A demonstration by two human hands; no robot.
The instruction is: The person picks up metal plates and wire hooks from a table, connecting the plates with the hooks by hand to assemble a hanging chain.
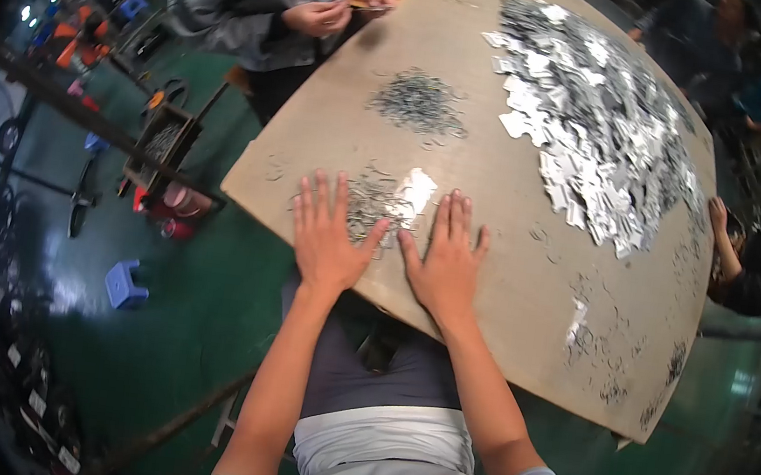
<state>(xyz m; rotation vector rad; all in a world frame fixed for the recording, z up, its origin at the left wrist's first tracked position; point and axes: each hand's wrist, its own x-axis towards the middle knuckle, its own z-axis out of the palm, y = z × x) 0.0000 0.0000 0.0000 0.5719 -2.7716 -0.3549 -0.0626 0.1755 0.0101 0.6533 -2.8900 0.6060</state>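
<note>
Clock reference: the point between the two hands, with 12 o'clock straight ahead.

Hazards (judged). The near edge of the tan, flat-topped counter lies close at 6 o'clock; a pull toward the body could carry small parts over it. Widely spread fingers leave gaps through which parts may slip. Thin, overlapping parts may catch on one another, and their ends may prick bare skin. A push toward 12 o'clock could mix the near pile with the far one.

Parts. The near pile of small, thin, curved, silver-grey metal pieces lies loose on the counter between the hands, toward 11 o'clock. A bright white patch adjoins it; whether this is glare or an object cannot be told. A darker pile of similar thin pieces lies at 12 o'clock. A large heap of flat, shiny, silver-white pieces lies at 2 o'clock.

Grip. Left hand: released, palm down, fingers spread, thumb at the near pile. Right hand: released, palm down, nothing visibly grasped. Anything beneath either palm is hidden.
</note>
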